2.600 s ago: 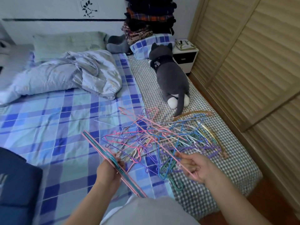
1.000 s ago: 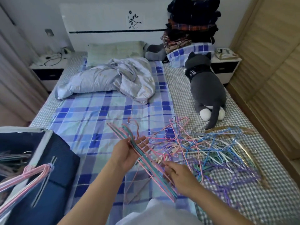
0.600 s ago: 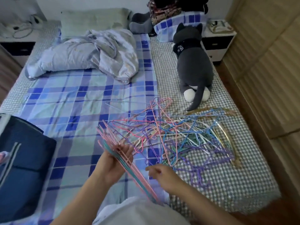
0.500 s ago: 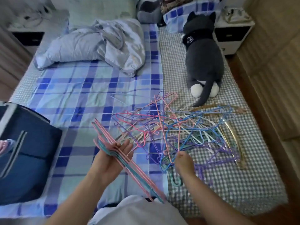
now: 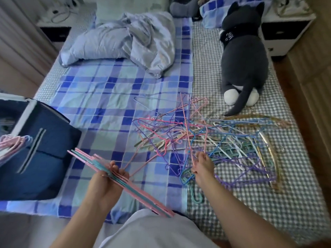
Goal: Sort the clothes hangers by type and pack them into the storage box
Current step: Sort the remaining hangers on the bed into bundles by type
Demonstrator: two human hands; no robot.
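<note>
Left hand (image 5: 107,181) grips pink-and-teal hanger bundle (image 5: 121,181); count unclear. Right hand (image 5: 203,164) pinches pink wire hanger (image 5: 187,126) at tangled hanger pile (image 5: 223,145) edge.

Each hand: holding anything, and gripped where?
Left hand grips a stack of pink and teal hangers around its middle. Right hand pinches a pink wire hanger at its lower end, in the pile.

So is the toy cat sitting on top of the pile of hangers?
No, the toy cat lies on the checked sheet beyond the pile of hangers, with only its tail tip reaching the pile's far edge.
</note>
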